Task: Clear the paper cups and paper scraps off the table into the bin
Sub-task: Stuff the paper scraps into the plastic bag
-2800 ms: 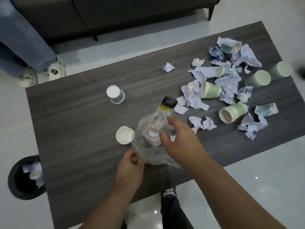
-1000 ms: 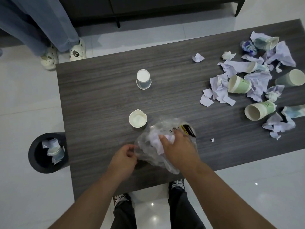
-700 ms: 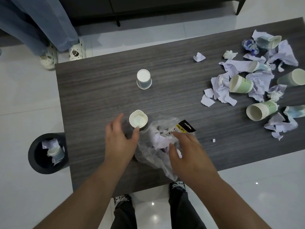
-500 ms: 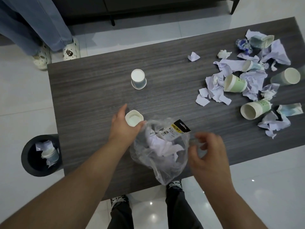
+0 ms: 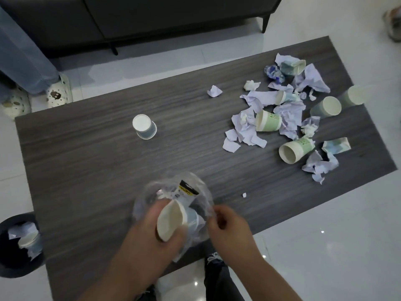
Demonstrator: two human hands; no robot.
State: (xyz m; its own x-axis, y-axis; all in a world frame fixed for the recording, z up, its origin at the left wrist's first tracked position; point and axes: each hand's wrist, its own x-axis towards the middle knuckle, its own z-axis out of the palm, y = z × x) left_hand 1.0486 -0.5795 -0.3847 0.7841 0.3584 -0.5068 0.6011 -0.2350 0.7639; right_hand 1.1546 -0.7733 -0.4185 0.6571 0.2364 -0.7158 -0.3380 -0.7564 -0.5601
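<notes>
The bin (image 5: 15,248) is cropped at the left edge (its paper contents indistinct), its near rim hidden behind the table (image 5: 86,170).

Two hands work a squashed cup and a clear bag at the near edge of a littered surface.

The left hand (image 5: 152,233) grips a flattened paper cup (image 5: 170,222) at the mouth of a clear plastic bag (image 5: 173,198), whose edge the right hand (image 5: 230,227) pinches, low in the frame's centre. An upturned cup (image 5: 144,126) stands alone mid-frame on the dark wood-grain surface (image 5: 86,161). At the right lies a heap of paper scraps (image 5: 249,131) mixed with tipped cups, one green cup (image 5: 268,122) among them. A black bin (image 5: 13,246) holding paper sits on the floor at lower left.
</notes>
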